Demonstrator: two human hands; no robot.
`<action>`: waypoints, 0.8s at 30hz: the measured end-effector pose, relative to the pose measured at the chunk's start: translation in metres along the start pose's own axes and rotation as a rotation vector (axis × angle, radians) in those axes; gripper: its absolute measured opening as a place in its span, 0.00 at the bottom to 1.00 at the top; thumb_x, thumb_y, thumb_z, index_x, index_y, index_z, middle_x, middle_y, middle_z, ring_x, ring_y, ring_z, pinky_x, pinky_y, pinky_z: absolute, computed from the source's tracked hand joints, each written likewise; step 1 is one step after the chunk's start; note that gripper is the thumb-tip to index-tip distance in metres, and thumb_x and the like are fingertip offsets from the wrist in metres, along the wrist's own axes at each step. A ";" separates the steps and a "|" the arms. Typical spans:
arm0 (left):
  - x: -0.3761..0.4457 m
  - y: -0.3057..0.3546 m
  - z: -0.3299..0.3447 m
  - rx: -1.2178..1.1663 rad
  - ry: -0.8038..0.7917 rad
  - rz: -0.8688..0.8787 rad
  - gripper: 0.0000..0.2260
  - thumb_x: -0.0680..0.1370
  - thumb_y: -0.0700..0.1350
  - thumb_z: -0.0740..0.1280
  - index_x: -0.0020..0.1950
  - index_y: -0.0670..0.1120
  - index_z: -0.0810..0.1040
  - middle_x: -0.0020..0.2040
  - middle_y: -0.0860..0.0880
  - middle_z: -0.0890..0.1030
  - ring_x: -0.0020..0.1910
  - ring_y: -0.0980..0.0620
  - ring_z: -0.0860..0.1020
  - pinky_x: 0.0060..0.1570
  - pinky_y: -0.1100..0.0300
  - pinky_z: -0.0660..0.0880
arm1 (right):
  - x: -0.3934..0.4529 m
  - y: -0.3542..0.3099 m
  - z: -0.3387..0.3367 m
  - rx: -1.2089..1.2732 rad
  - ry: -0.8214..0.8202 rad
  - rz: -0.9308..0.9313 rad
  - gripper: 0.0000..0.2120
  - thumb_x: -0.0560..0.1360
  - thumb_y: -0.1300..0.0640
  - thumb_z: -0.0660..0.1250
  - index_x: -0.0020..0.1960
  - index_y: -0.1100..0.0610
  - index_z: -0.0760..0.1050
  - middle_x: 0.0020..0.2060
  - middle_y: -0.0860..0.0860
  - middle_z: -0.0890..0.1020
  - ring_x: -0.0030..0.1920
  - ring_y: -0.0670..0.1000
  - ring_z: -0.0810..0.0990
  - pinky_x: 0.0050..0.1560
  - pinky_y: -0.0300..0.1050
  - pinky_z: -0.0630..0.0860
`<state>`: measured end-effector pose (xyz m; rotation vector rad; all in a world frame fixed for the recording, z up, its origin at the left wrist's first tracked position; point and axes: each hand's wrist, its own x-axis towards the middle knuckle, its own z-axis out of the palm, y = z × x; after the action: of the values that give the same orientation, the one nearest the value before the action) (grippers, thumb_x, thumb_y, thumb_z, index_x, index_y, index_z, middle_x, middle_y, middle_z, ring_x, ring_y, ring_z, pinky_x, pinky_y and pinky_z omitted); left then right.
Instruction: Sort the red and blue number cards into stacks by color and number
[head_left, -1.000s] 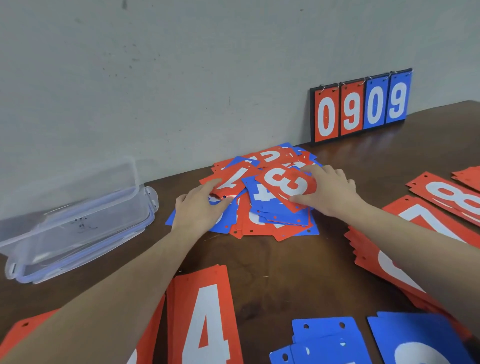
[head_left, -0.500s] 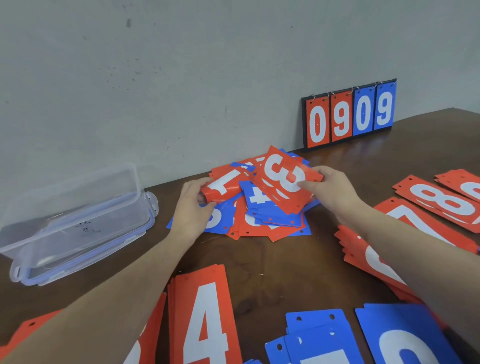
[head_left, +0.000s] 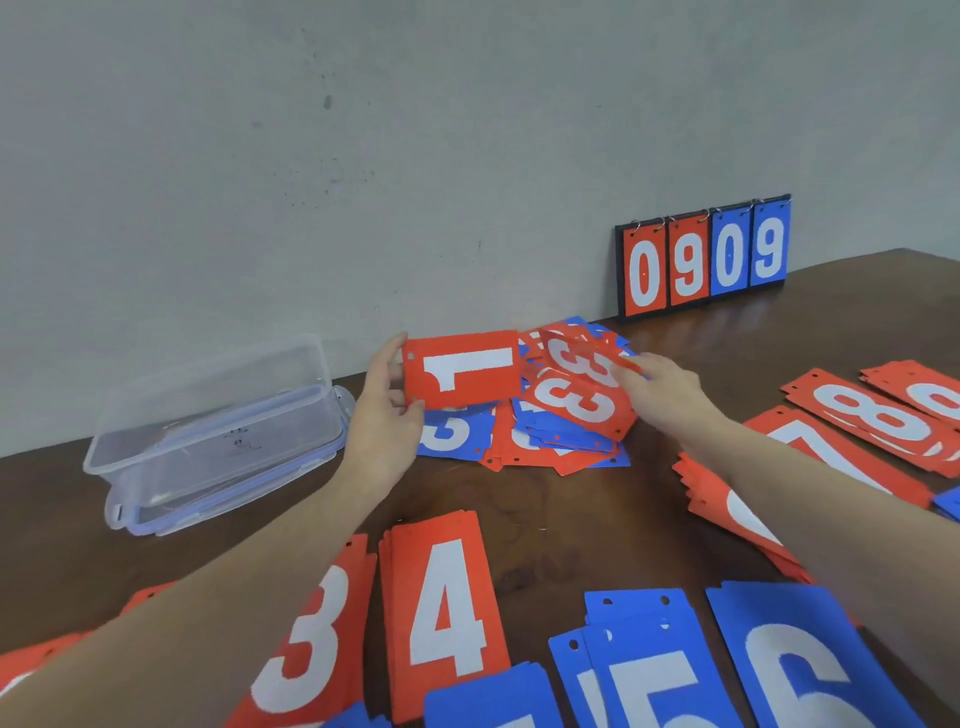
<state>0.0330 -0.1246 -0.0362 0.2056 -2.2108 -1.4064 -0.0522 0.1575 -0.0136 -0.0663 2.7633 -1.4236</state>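
Observation:
My left hand (head_left: 383, 410) holds a red 1 card (head_left: 462, 370) by its short edge, lifted sideways above the table. My right hand (head_left: 662, 391) pinches a red 3 card (head_left: 582, 358) raised over the mixed pile (head_left: 530, 441) of red and blue cards by the wall. Another red 3 (head_left: 576, 402) lies on top of that pile. Sorted stacks lie nearer me: red 3 (head_left: 311, 644), red 4 (head_left: 447, 608), blue 5 (head_left: 649, 670), blue 6 (head_left: 810, 670), red 7 (head_left: 810, 452), red 8 (head_left: 872, 421).
A clear plastic box (head_left: 218, 431) with its lid under it stands at the left. A small flip scoreboard (head_left: 704, 260) reading 0909 leans on the wall at the back right. The brown table (head_left: 561, 530) shows bare wood between pile and stacks.
My left hand has lifted the red 1 card off the pile and turned it to face me. My right hand has raised a red 3 card, with a second red 3 now seen beneath it.

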 end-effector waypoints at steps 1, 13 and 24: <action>-0.004 0.006 -0.005 -0.032 0.001 0.004 0.33 0.79 0.28 0.62 0.77 0.56 0.60 0.52 0.55 0.80 0.43 0.60 0.80 0.43 0.66 0.77 | -0.002 -0.003 -0.001 0.014 0.033 -0.006 0.21 0.82 0.41 0.58 0.70 0.49 0.74 0.69 0.51 0.75 0.71 0.58 0.70 0.71 0.59 0.69; -0.054 0.041 -0.079 -0.302 0.021 -0.137 0.18 0.79 0.31 0.63 0.61 0.52 0.78 0.47 0.52 0.84 0.39 0.57 0.77 0.41 0.66 0.73 | -0.062 -0.046 0.007 0.384 -0.066 -0.062 0.10 0.83 0.55 0.62 0.64 0.50 0.71 0.52 0.46 0.82 0.44 0.53 0.86 0.39 0.46 0.83; -0.103 0.041 -0.168 -0.453 -0.038 -0.326 0.12 0.82 0.37 0.62 0.62 0.46 0.81 0.55 0.45 0.85 0.52 0.48 0.83 0.52 0.57 0.81 | -0.115 -0.073 0.052 0.423 -0.296 -0.085 0.10 0.78 0.56 0.70 0.59 0.50 0.77 0.36 0.51 0.84 0.30 0.48 0.78 0.30 0.38 0.72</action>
<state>0.2102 -0.2014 0.0213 0.3918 -1.8796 -2.0595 0.0665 0.0789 0.0165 -0.3529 2.2055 -1.8161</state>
